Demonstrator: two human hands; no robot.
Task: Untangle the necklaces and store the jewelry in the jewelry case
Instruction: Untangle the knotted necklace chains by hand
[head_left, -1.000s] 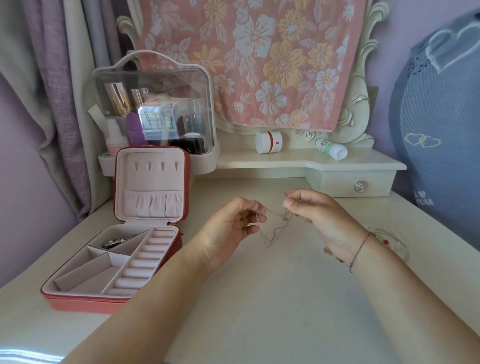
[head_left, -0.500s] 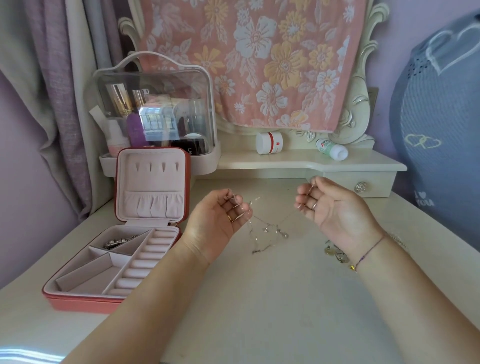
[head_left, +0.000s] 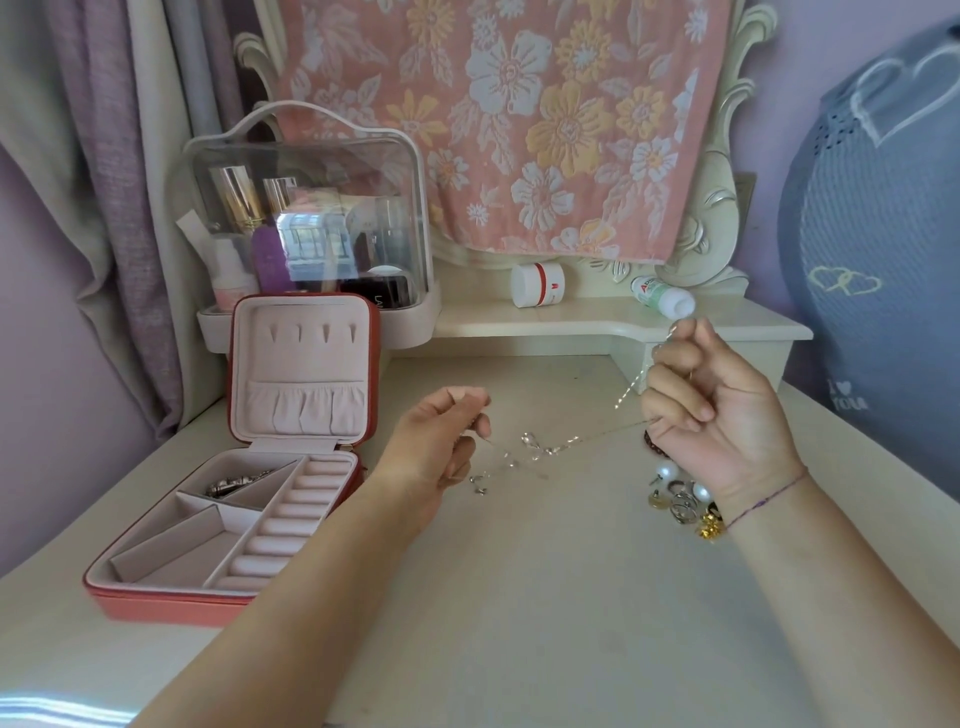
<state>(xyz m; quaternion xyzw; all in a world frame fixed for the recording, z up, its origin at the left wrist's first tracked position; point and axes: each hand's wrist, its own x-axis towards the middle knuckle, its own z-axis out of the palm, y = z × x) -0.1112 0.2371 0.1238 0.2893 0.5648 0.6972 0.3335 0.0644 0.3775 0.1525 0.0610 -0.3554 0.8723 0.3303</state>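
Observation:
Thin silver necklaces (head_left: 540, 451) with small crystal pendants stretch across the tabletop between my two hands. My left hand (head_left: 441, 441) pinches one end near the table's middle. My right hand (head_left: 711, 410) is closed on the other end, raised higher, with chain ends poking out above its fingers. The coral jewelry case (head_left: 156, 597) lies open at the left, its lid upright; a silver piece (head_left: 234, 484) sits in its back compartment. A small heap of loose jewelry (head_left: 680, 499) with pearl earrings, rings and gold bits lies under my right wrist.
A clear cosmetics organizer (head_left: 311, 223) stands behind the case. A white jar (head_left: 537, 285) and a tipped bottle (head_left: 662, 297) rest on the raised shelf (head_left: 571, 325). A floral towel (head_left: 498, 119) hangs over the mirror. A blue cushion (head_left: 883, 249) is at the right.
My hands have drawn apart. The right hand moved up and to the right, pulling the chains out taut from a bunched tangle. The loose jewelry heap is now uncovered.

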